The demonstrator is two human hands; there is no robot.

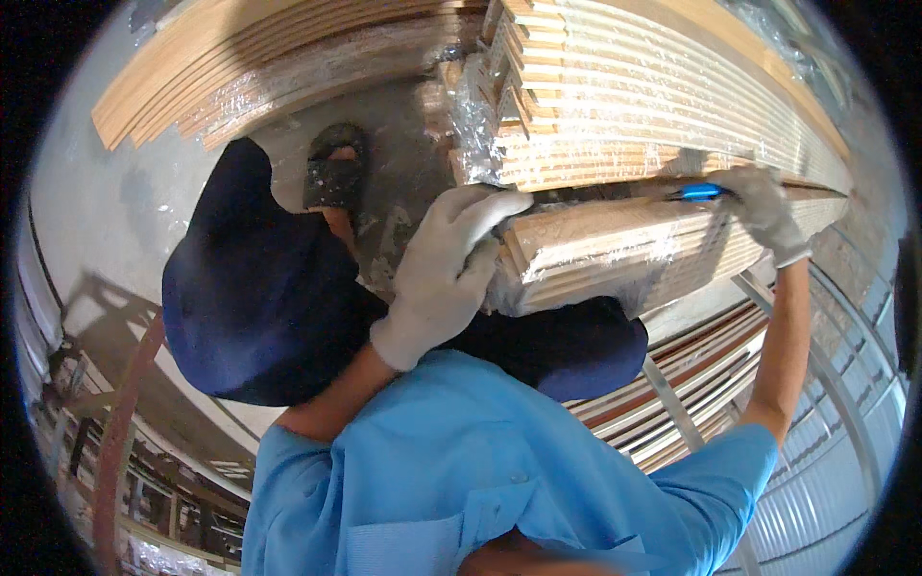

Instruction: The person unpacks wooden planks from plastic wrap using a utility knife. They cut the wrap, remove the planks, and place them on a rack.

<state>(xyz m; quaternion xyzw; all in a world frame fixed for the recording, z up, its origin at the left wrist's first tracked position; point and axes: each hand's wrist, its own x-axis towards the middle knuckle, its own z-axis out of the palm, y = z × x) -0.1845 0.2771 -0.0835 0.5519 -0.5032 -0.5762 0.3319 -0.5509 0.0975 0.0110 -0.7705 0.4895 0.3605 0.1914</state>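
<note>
My right hand [764, 213], in a pale work glove, is closed around a blue utility knife [701, 192]. The knife's thin front end points left and lies at the gap along the top of a plastic-wrapped bundle of wooden strips [615, 240]. At the near left end of that bundle, my gloved left hand [444, 259] is closed on its corner, thumb over the top edge; some fingertips are hidden. Behind the gap rises a taller stack of wrapped wooden strips [653, 96], its clear film [475, 115] bunched at the left end.
More long wooden boards [230, 67] lie at the far left. Light and brown strips [701, 384] sit on a metal rack [672, 403] below the bundle. A rusty upright post [125, 442] stands at the lower left. A corrugated sheet wall [816, 509] is at the lower right.
</note>
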